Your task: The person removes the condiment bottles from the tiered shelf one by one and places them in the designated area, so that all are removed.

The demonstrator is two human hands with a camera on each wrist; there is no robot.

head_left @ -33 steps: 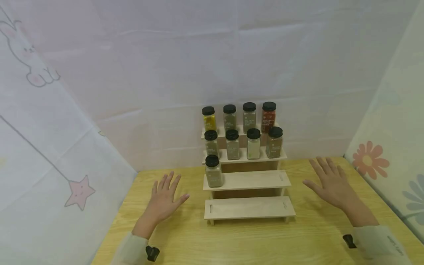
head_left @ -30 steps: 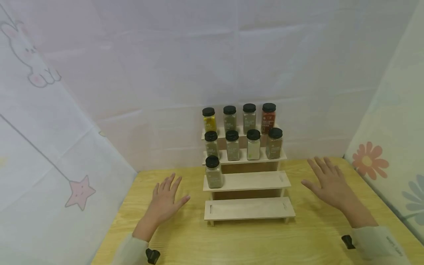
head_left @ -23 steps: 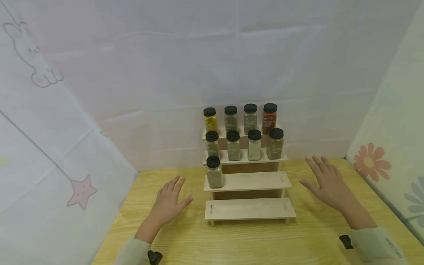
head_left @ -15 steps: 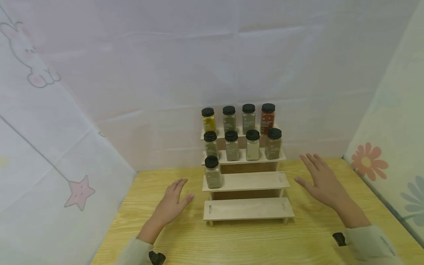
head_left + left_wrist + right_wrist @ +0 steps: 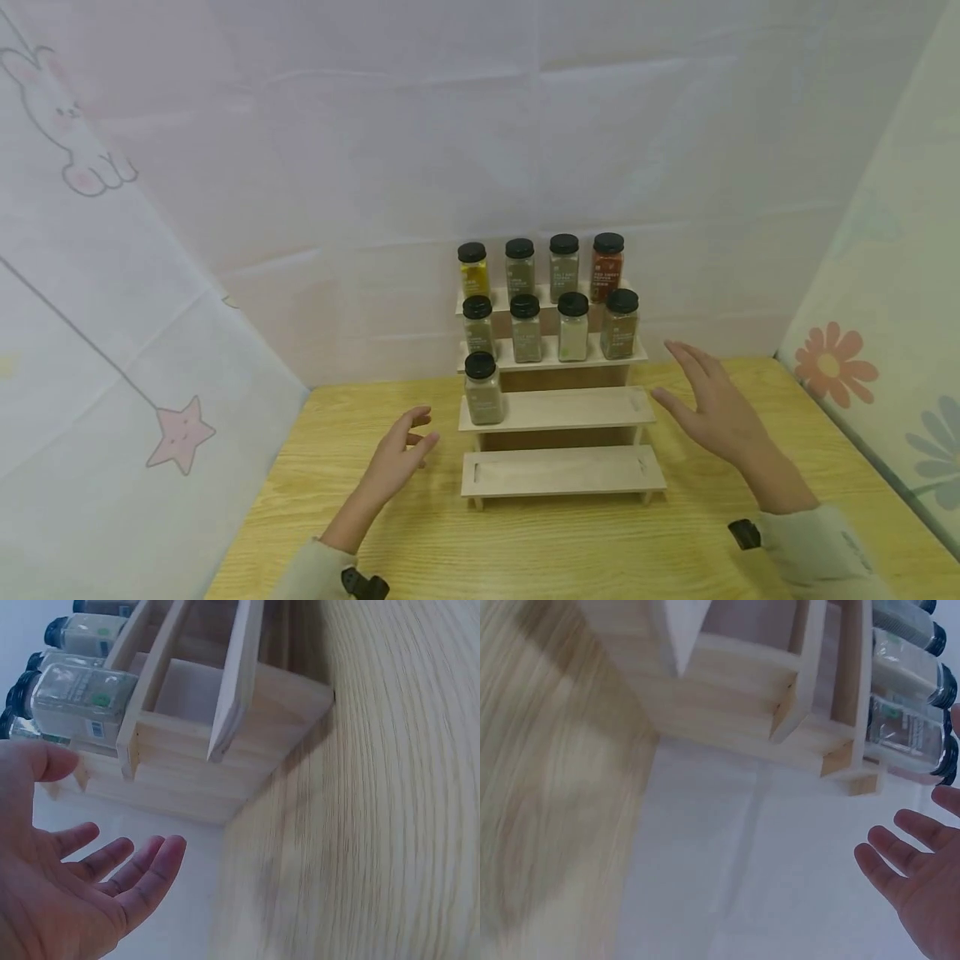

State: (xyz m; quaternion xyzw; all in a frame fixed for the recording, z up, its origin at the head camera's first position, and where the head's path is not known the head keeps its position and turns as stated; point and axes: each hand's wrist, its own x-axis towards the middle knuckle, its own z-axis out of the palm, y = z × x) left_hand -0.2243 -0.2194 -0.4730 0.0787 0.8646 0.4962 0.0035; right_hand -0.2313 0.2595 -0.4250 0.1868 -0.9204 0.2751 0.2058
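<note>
A pale wooden tiered spice rack (image 5: pixel 562 471) stands on the table with glass spice jars under black lids. My left hand (image 5: pixel 397 458) hovers left of the lower steps, fingers loosely bent and holding nothing. Closest to it is the lone jar (image 5: pixel 484 400) on the third step down. On the other side my right hand (image 5: pixel 716 412) hangs apart from the rack, fingers extended. A brown spice jar (image 5: pixel 620 327) at the right end of the second step is nearest to it. In the left wrist view, the left palm (image 5: pixel 67 892) faces the rack's side.
The top step bears a yellow jar (image 5: pixel 474 273), a red jar (image 5: pixel 607 268) and greenish ones between. A pale jar (image 5: pixel 573 329) is among those on the second step. Behind the wood-grain table (image 5: pixel 555 550) hangs a white cloth (image 5: pixel 390 167).
Both hands have moved inward toward the rack, the left to the right and the right to the left. The left fingers have bent more. Rack and jars have stayed put.
</note>
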